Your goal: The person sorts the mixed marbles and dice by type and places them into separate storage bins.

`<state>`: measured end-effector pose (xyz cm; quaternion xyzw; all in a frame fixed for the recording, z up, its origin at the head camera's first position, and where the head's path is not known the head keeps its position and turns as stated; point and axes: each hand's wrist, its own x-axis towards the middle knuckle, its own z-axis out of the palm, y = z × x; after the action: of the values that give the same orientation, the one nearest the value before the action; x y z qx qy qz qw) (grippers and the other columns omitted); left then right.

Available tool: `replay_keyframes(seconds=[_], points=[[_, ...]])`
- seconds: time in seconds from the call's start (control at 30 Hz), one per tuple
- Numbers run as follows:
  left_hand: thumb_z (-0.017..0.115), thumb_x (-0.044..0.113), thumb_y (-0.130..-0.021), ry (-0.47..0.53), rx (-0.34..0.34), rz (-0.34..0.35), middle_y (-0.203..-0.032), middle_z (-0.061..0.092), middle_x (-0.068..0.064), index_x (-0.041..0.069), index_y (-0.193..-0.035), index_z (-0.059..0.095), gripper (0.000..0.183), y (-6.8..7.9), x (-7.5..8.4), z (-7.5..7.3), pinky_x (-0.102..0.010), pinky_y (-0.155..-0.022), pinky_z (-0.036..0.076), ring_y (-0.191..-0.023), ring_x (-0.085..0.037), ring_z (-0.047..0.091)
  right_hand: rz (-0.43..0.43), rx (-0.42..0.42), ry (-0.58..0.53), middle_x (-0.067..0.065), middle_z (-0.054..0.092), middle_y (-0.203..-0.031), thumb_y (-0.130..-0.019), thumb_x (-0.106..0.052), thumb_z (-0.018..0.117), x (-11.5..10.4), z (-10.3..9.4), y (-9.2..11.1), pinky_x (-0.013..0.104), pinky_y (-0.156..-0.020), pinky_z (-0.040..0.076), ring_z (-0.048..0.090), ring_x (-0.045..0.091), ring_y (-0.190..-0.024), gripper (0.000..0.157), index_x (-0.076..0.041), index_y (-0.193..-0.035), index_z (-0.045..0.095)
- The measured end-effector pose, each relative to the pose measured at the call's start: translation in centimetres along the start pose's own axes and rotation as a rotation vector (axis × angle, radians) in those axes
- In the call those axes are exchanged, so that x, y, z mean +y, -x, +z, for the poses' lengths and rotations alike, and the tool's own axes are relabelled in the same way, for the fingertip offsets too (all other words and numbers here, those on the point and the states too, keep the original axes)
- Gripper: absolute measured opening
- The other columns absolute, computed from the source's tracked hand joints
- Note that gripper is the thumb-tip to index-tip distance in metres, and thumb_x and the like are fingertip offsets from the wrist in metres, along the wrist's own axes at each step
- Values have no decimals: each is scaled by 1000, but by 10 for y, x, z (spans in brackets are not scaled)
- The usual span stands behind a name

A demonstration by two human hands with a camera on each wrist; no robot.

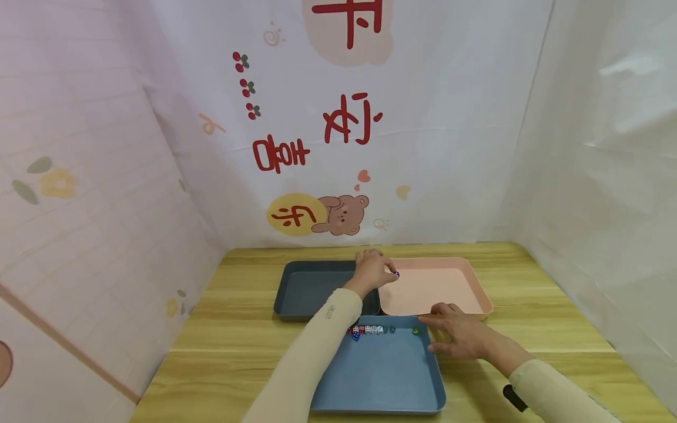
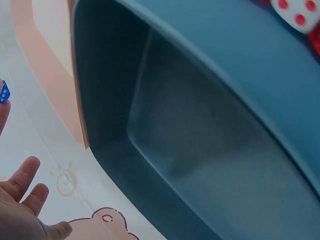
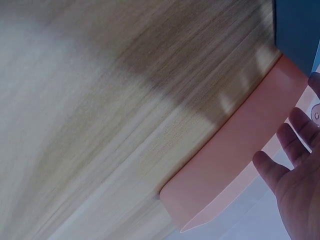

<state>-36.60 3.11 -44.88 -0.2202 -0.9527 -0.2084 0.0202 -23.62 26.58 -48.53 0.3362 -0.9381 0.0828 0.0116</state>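
My left hand (image 1: 371,272) pinches a small blue die (image 1: 396,274) between thumb and finger, above the left part of the pink tray (image 1: 478,286). In the left wrist view, the same blue die (image 2: 4,92) shows at the left edge, and the other fingers are spread. My right hand (image 1: 461,333) is by the far right corner of the blue tray (image 1: 386,376), its fingers extended and holding nothing. Along that tray's far side runs a row of red, white and green dice (image 1: 374,330). A blue die (image 1: 356,336) lies just in front of the row, and a green die (image 1: 415,331) sits apart, to the right.
A dark grey-blue tray (image 1: 301,292) stands at the back left, against the pink tray and partly behind my left arm. All three trays rest on a wood-grain table (image 1: 211,352). A printed white sheet (image 1: 449,147) hangs behind and beside it.
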Motion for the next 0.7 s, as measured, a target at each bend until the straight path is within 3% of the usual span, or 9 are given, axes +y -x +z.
replay_keyframes(seconds=[0.2, 0.37, 0.5, 0.7], points=[[77, 36, -88, -2, 21, -10, -129, 58, -3, 27, -88, 77, 9, -4, 0, 6, -56, -110, 22, -126, -25, 44, -7, 7, 0, 12, 52, -123, -90, -51, 67, -2, 0, -3, 51, -84, 51, 52, 33, -110, 62, -13, -139, 60], [75, 41, -89, -16, 28, -14, -130, 58, -2, 26, -105, 78, 22, -6, -3, 11, -58, -112, 20, -127, -25, 44, -1, -6, -8, 11, 52, -124, -90, -51, 67, -4, 0, -3, 51, -85, 51, 52, 32, -110, 62, -13, -139, 59], [72, 39, -91, -13, 31, -11, -135, 56, -6, 24, -113, 76, 27, -5, -7, 9, -59, -112, 20, -129, -27, 44, 16, -23, -15, 12, 52, -125, -90, -52, 67, -6, -1, -3, 52, -86, 51, 51, 32, -111, 63, -14, -140, 59], [73, 36, -91, -6, 29, -6, -138, 54, -8, 22, -112, 76, 25, -3, -12, 2, -60, -112, 19, -131, -28, 42, 32, -25, -21, 12, 52, -123, -89, -50, 68, -4, -1, 0, 53, -85, 51, 51, 32, -109, 63, -13, -139, 60]])
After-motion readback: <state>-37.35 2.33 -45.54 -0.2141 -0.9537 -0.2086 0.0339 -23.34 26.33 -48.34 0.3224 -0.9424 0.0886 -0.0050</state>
